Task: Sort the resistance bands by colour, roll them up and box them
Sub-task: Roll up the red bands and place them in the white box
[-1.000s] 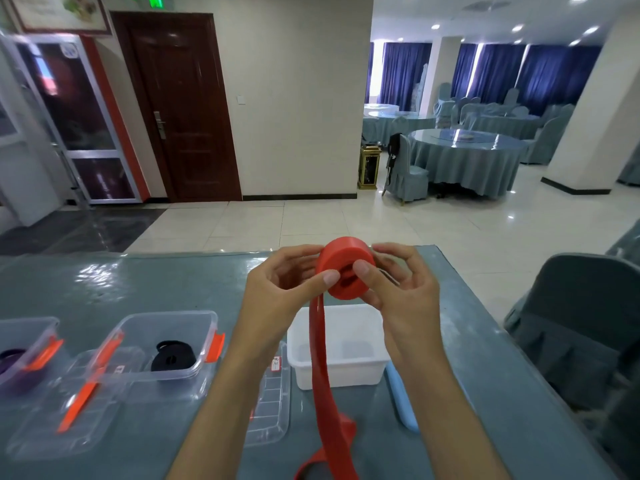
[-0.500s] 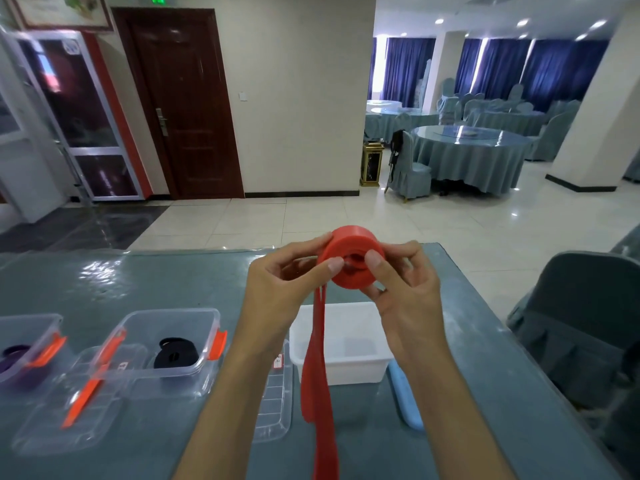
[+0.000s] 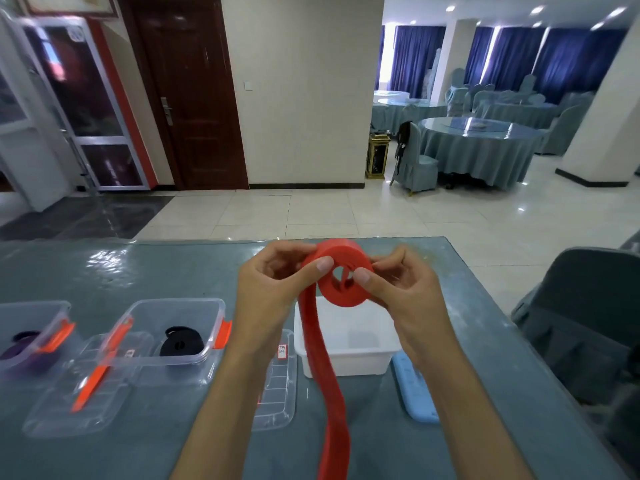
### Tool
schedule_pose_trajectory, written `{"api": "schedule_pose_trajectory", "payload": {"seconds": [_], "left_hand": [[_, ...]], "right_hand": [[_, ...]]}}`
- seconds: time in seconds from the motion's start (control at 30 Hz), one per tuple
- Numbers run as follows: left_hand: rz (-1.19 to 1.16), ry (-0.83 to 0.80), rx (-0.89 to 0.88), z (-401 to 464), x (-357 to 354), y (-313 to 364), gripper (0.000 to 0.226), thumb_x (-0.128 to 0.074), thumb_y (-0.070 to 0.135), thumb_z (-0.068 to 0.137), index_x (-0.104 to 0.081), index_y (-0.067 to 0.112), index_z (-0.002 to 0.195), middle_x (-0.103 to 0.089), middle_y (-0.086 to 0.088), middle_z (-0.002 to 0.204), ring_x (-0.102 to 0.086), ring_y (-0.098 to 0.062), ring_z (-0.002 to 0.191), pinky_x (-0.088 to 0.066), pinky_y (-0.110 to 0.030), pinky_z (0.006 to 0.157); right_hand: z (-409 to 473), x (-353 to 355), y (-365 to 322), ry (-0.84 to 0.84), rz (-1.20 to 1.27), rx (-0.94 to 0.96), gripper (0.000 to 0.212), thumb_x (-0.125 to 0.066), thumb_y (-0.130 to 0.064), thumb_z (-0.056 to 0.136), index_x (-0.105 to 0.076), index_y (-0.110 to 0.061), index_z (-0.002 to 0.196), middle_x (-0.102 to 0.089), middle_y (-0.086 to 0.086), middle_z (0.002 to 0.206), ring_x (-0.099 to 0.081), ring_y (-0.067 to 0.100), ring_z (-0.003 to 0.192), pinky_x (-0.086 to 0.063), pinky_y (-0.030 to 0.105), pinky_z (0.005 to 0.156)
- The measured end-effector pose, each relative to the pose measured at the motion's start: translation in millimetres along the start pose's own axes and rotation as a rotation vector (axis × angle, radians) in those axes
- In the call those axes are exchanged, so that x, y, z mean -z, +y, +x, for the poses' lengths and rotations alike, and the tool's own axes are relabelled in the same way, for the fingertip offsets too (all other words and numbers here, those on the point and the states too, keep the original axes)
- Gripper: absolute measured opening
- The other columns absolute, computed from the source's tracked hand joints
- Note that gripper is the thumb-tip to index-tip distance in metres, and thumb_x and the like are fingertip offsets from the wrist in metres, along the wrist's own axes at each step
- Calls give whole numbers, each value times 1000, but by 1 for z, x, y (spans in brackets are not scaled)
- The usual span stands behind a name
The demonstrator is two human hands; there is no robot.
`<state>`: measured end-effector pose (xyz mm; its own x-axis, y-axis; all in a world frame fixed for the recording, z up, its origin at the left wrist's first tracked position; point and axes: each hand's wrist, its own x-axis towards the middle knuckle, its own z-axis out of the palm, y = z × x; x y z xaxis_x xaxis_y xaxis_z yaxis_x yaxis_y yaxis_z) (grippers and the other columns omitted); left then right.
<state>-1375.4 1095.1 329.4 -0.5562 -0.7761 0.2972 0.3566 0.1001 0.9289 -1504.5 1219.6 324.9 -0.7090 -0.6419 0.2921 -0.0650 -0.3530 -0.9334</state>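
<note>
You hold the red resistance band (image 3: pixel 344 277) with both hands above the bench (image 3: pixel 180 268), just over the white box (image 3: pixel 349 355). Most of the band is already wound into a thick roll, and its loose tail hangs from the left side of the roll, passes in front of the white box and runs down out of the lower edge of the view. Your left hand (image 3: pixel 273 289) pinches the left side of the roll, with the thumb on the near face and the curled fingers behind it. Your right hand (image 3: pixel 405 292) pinches the right side in the same way, thumb on the near face beside the hole in the middle.

On the left of the bench a clear box (image 3: pixel 173 336) with orange clips contains a rolled black band (image 3: pixel 181 342). Further left, at the edge of the view, another clear box (image 3: pixel 31 332) contains a purple band (image 3: pixel 19 346), which seems to be rolled, but it is partly cut off. Two clear lids (image 3: pixel 86 386) lie flat in front of the boxes. A light blue lid (image 3: pixel 415 389) lies just right of the white box, partly under your right forearm.
</note>
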Motion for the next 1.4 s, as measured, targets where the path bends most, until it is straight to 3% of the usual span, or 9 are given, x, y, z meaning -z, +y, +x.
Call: {"api": "schedule_pose_trajectory", "payload": {"seconds": [0.1,0.2,0.4,0.6,0.7,0.8,1.03,1.2,1.4], "left_hand": [[22,-19,30,-3,-3,-7,35,-83,26,73,-75,8,102,-81,-5,99,-77,-17,95,-59,-21,82],[63,-76,66,-5,-3,-14,41,-81,25,75,-75,14,115,-81,-1,105,-76,-13,102,-59,-19,83],[62,-60,1,-8,-4,-13,39,-86,20,72,-78,14,110,-81,-4,101,-78,-19,97,-60,-25,83],[-19,-61,71,-19,-10,-27,45,-80,17,81,-74,20,125,-80,-2,109,-75,-17,107,-58,-24,92],[35,32,8,-15,-7,-26,42,-85,13,79,-75,18,120,-81,-2,106,-76,-17,102,-59,-23,86],[42,151,-42,-14,-4,-32,32,-88,13,78,-76,12,108,-80,-6,100,-77,-21,95,-59,-24,80],[73,55,49,-20,8,-48,33,-83,7,82,-78,10,115,-81,-4,106,-76,-23,104,-60,-38,96],[24,116,-18,-24,8,-49,29,-83,0,81,-77,5,109,-80,-9,104,-77,-24,101,-60,-29,87],[-7,57,65,-25,15,-53,37,-83,0,78,-77,7,114,-81,-4,107,-77,-17,102,-59,-23,87]], "right_hand": [[2,2,-1,55,-46,41,36,-86,-16,70,-65,-8,98,-77,13,99,-77,28,90,-64,39,76],[0,1,6,93,14,54,38,-85,-15,73,-69,-12,107,-77,11,107,-75,28,101,-63,43,85],[-3,5,13,2,41,-88,38,-86,-20,67,-54,-12,85,-76,10,89,-73,34,88,-64,45,75],[-8,-5,16,80,93,-41,37,-82,-15,75,-65,-12,107,-77,11,103,-75,29,99,-64,49,83],[-12,-6,24,84,106,-83,32,-80,-9,79,-62,-3,105,-76,14,107,-74,30,104,-62,49,89],[-9,-1,27,73,-13,-81,26,-84,-5,79,-63,-2,94,-77,13,99,-77,32,94,-65,40,77],[-12,5,36,38,22,-134,35,-84,-5,79,-67,-5,110,-76,10,111,-75,32,103,-64,46,86],[-5,8,34,-19,-6,-139,30,-84,-8,75,-60,-2,91,-77,8,98,-76,30,93,-64,51,82],[-8,5,45,-3,73,-113,27,-82,-10,77,-68,-9,101,-77,12,103,-74,30,100,-64,45,85]]}}
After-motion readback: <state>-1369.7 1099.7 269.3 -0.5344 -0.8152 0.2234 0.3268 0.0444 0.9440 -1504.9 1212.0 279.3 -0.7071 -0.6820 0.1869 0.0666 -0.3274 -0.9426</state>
